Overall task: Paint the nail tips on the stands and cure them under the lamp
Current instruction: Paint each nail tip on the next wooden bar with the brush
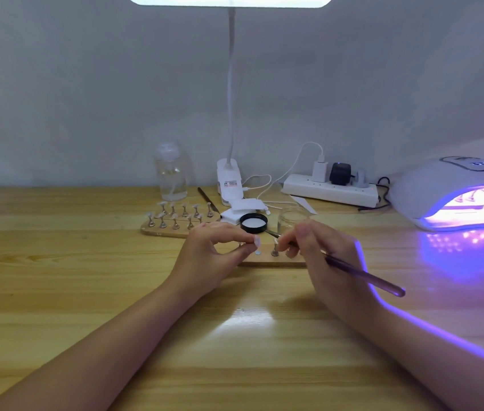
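My left hand pinches a small stand with a nail tip just above a wooden base at the table's middle. One more stand with a nail tip stays upright on that base. My right hand holds a thin purple brush, its tip end pointing left toward the stands. The curing lamp glows violet at the right, with stands visible inside. A second wooden base behind carries several stands with nail tips.
A black lid and an open glass jar sit behind my hands. Farther back stand a clear bottle, a white desk lamp's base, white pads and a power strip with plugs and cables.
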Demonstrator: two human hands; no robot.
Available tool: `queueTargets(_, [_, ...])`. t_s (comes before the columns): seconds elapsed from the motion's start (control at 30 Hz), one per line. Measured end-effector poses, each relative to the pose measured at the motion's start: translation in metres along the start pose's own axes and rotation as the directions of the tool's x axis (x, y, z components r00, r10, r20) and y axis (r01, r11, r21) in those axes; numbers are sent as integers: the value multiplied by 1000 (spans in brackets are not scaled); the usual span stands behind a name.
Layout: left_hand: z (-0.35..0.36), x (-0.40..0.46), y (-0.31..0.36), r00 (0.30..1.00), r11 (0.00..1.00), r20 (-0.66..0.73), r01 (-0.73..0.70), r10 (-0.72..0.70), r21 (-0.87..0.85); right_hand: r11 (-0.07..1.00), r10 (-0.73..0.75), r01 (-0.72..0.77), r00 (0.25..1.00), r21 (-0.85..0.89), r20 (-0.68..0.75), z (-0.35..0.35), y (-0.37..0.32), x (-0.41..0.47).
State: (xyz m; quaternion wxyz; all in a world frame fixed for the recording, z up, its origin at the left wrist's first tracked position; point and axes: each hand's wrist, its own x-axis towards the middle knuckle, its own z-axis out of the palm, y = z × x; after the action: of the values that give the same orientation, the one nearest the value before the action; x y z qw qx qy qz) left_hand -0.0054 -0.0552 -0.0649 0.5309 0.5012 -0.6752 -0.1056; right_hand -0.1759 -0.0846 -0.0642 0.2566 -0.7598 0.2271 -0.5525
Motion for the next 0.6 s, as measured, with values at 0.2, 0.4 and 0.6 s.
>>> queueTargets(0.2, [-1,-1,2,999,999,-5,38,-38,-4,996,74,-77,996,41,55,2,3,-3])
queueTargets(0.4, [0,0,3,998,998,-3,58,-58,-1,999,22,-21,998,-28,52,3,5,-1])
queueTargets(0.6, [0,-1,4,998,998,-8,67,-67,18,997,-22,25,999,-68,38,4,3,-1])
